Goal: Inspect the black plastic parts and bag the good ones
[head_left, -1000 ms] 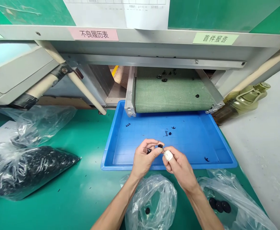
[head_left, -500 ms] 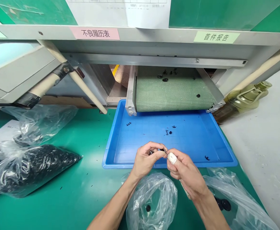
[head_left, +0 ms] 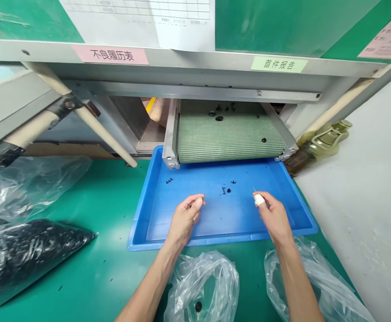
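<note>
My left hand (head_left: pixel 184 220) hovers over the front left part of the blue tray (head_left: pixel 138 223), its fingers curled and pressed together; anything inside them is hidden. To the right, my right hand (head_left: pixel 274 217) is closed around a thin pointed tool (head_left: pixel 254 189), of which only a fine tip shows. A white wrapping (head_left: pixel 258 199) covers the end of the right thumb. Between and beyond the hands, small black plastic pieces (head_left: pixel 229 190) lie on the tray floor. In front of the tray, an open clear plastic bag (head_left: pixel 222 277) has a round black part (head_left: pixel 198 306) in it.
A green conveyor belt (head_left: pixel 229 145) carrying several black parts ends over the tray. At left lies a clear bag filled with black pieces (head_left: pixel 37 255). Another clear bag (head_left: pixel 325 279) lies under my right forearm. A greenish bottle (head_left: pixel 322 143) stands by the right wall.
My hands were together at the tray's front edge with black parts in the left fingers; now they are apart, right hand further right. Those black parts no longer show. The view has shifted.
</note>
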Demonstrator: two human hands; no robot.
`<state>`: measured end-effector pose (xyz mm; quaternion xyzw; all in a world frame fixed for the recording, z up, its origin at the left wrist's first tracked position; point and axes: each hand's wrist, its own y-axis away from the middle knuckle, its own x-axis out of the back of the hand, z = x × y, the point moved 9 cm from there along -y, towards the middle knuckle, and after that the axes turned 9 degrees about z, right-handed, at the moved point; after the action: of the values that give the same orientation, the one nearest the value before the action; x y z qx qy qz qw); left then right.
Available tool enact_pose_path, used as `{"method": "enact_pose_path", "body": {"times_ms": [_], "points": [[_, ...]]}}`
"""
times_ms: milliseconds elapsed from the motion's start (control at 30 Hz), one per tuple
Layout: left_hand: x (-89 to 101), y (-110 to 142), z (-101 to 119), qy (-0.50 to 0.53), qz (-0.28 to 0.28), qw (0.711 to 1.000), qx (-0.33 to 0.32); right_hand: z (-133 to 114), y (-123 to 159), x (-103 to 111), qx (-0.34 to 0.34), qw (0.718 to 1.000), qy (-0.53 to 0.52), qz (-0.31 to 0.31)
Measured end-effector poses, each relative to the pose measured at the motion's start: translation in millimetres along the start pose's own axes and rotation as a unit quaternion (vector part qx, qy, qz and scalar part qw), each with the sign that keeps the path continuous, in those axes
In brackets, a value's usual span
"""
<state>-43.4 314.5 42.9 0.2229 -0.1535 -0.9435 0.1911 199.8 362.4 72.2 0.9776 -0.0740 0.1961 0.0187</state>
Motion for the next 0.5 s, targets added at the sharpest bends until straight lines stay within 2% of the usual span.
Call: {"method": "enact_pose_path", "body": {"times_ms": [67, 167, 233, 333, 433, 500], "points": [[-5.3, -3.5, -8.5, 0.048, -0.010, 0.998, 0.051, -3.0, -15.7, -5.2, 0.030, 0.997, 0.073, 0.005], [-14.2, -2.9, -22.2, 0.102, -0.010, 0.987, 0.126, -8.0, -30.1, -37.9, 0.045, 0.991, 0.125, -0.032], [-17.1, -1.1, -27.9, 0.111, -0.004, 0.982, 0.151, -10.9, -34.7, -60.1, 0.052, 0.987, 0.143, -0.053], [-17.8, 1.2, -31.2, 0.103, -0.002, 0.982, 0.159, -15.0, -35.7, -77.6, 0.058, 0.984, 0.149, -0.081], [-19.5, 4.1, -31.2, 0.090, -0.009, 0.984, 0.153, -24.9, -25.0, -80.2, 0.061, 0.981, 0.124, -0.134], [-26.5, 7.7, -28.0, 0.086, -0.035, 0.987, 0.134, -37.7, -9.4, -79.5, 0.073, 0.977, 0.095, -0.178]]}}
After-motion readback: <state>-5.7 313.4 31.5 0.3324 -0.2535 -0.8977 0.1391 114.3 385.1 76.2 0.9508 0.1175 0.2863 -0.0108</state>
